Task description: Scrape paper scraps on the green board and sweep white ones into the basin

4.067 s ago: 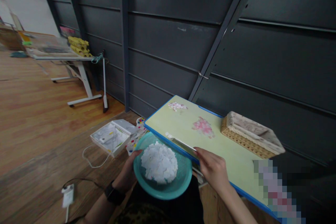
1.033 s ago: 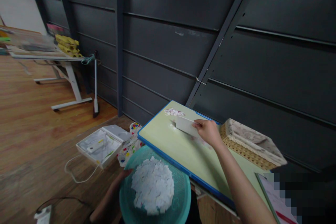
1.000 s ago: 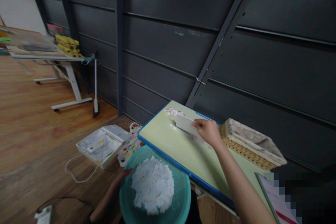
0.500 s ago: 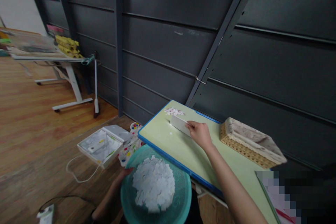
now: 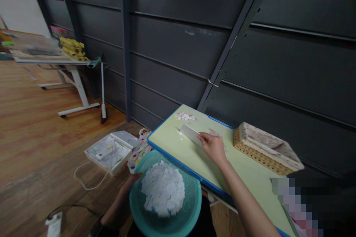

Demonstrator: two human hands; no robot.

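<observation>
My right hand is closed on one end of a flat white rectangular board, held on edge just over the tabletop; whether it touches the surface I cannot tell. Beyond the board lies a small heap of whitish scraps, and more pinkish-white bits show behind my hand. My left hand grips the left rim of a teal plastic colander, its fingers partly hidden. A mound of torn white paper pieces fills the middle of the colander, which sits against the table's near edge.
The pale green table has a blue edge. A lined wicker basket stands on its right side. On the floor at left are an open white box with a cord and a power strip. A dark panelled wall rises behind.
My right hand and the white board have shifted slightly, uncovering the pinkish-white bits behind the hand. The colander stays in my left hand, and the view has moved a little.
</observation>
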